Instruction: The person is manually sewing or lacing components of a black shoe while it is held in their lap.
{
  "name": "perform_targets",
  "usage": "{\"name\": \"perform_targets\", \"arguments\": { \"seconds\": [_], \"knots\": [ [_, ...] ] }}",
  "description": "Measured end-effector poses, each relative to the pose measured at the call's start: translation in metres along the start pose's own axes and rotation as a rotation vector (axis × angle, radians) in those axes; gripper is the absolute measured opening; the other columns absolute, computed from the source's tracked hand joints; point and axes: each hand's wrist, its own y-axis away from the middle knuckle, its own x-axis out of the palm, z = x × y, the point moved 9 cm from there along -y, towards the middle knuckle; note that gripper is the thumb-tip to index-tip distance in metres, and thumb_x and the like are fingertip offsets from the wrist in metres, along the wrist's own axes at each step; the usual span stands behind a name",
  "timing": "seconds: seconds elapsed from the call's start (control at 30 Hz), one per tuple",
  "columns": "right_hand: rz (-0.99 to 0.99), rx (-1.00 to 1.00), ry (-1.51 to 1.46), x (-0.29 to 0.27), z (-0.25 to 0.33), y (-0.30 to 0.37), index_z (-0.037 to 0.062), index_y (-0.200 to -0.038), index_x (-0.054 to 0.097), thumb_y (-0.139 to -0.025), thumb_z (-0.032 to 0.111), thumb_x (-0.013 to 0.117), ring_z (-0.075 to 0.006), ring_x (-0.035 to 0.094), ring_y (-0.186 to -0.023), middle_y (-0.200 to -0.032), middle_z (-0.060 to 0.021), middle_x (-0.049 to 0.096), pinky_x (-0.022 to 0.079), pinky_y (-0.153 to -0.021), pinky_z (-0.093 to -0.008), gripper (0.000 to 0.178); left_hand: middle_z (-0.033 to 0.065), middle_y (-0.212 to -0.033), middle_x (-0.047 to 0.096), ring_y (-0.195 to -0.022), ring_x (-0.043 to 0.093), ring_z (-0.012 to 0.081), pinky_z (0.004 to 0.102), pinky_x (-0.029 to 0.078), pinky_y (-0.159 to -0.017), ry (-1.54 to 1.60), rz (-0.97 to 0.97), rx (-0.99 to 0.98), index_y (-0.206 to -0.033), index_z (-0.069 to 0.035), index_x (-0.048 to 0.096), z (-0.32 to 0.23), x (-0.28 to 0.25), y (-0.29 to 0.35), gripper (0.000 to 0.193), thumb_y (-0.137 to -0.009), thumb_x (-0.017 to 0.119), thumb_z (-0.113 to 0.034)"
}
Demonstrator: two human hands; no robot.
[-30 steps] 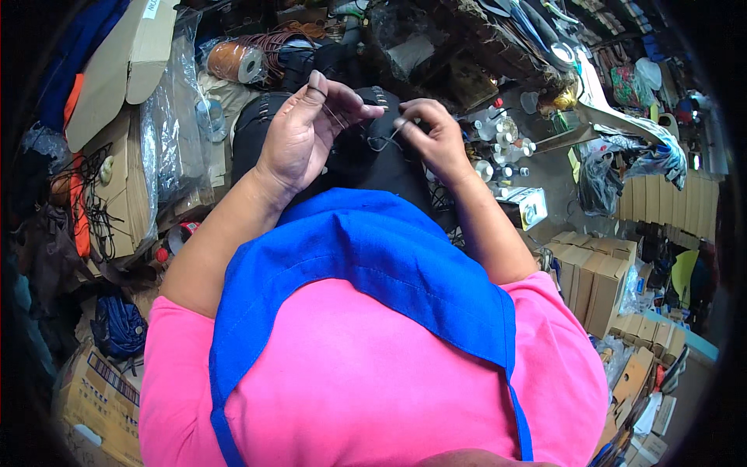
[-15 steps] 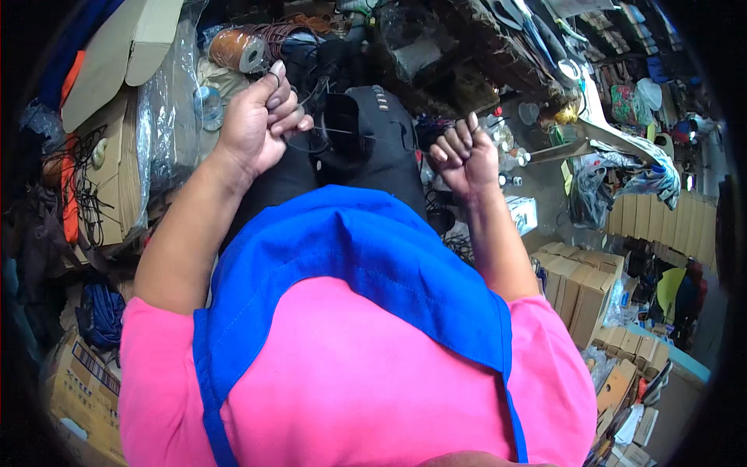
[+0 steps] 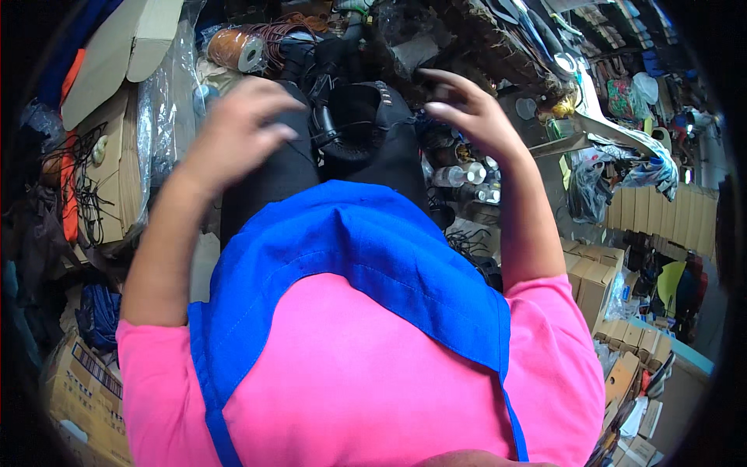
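Between my knees rests a black shoe-like item [image 3: 389, 109] with a dark round opening and a short row of pale stitches at its upper right. A smooth black curved piece [image 3: 325, 121] stands at the left side of the opening, and a thin dark strand crosses there. My left hand [image 3: 253, 121], smeared by motion, hovers left of it with thumb and fingers apart. To its right, my right hand [image 3: 471, 113] is raised, index finger and thumb spread. Neither hand visibly holds anything. A blue apron [image 3: 334, 226] covers my lap.
An orange thread spool [image 3: 236, 50] lies beyond my left hand. Plastic bottles [image 3: 467, 175] stand beside my right forearm. Cardboard [image 3: 117, 62] and clear plastic sheeting [image 3: 173, 109] are at the left. Stacked cardboard boxes [image 3: 591, 280] stand at the right.
Both fists, closed on a thin thread drawn between them over the black item, have opened. My left hand has dropped slightly and blurs; my right hand has risen a little.
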Motion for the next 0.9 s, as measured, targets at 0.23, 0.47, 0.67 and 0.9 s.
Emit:
{"name": "perform_targets", "arguments": {
  "seconds": [0.23, 0.47, 0.67, 0.9],
  "knots": [
    [0.473, 0.026, 0.706, 0.074, 0.036, -0.040, 0.0006, -0.105, 0.062, -0.079, 0.038, 0.069, -0.0114, 0.055, -0.075, -0.077, -0.0063, 0.062, 0.046, -0.072, -0.0298, 0.046, 0.0093, -0.097, 0.058, -0.074, 0.061, 0.0318, 0.0411, 0.050, -0.067, -0.256, 0.193, 0.228, -0.084, -0.006, 0.061, -0.035, 0.082, -0.011, 0.022, -0.067, 0.072, -0.015],
    [0.354, 0.333, -0.148, 0.081, -0.034, -0.014, 0.0025, -0.085, 0.066, -0.087, 0.036, 0.062, -0.0023, 0.045, -0.062, -0.071, 0.0052, 0.059, 0.036, -0.057, -0.0206, 0.033, 0.0096, -0.092, 0.058, -0.078, 0.061, 0.0320, 0.0415, 0.049, -0.067, -0.213, 0.192, 0.223, -0.079, -0.005, 0.057, -0.025, 0.079, -0.015, 0.023, -0.066, 0.073, -0.016],
    [0.287, 0.320, -0.162, 0.076, -0.030, -0.015, 0.0009, -0.073, 0.066, -0.085, 0.037, 0.065, -0.0064, 0.042, -0.058, -0.061, 0.0042, 0.052, 0.036, -0.056, -0.0249, 0.037, 0.0103, -0.088, 0.057, -0.077, 0.060, 0.0321, 0.0414, 0.049, -0.067, -0.152, 0.219, 0.209, -0.084, -0.006, 0.057, -0.046, 0.079, -0.016, 0.029, -0.066, 0.074, -0.019],
    [0.284, 0.274, 0.172, 0.066, -0.016, -0.013, 0.0016, -0.080, 0.063, -0.085, 0.034, 0.066, -0.0055, 0.047, -0.057, -0.063, 0.0053, 0.055, 0.038, -0.052, -0.0245, 0.033, 0.0112, -0.095, 0.059, -0.086, 0.060, 0.0300, 0.0359, 0.050, -0.075, 0.062, 0.187, 0.200, -0.084, -0.003, 0.061, -0.046, 0.077, -0.014, 0.015, -0.072, 0.069, -0.009]
  ]
}}
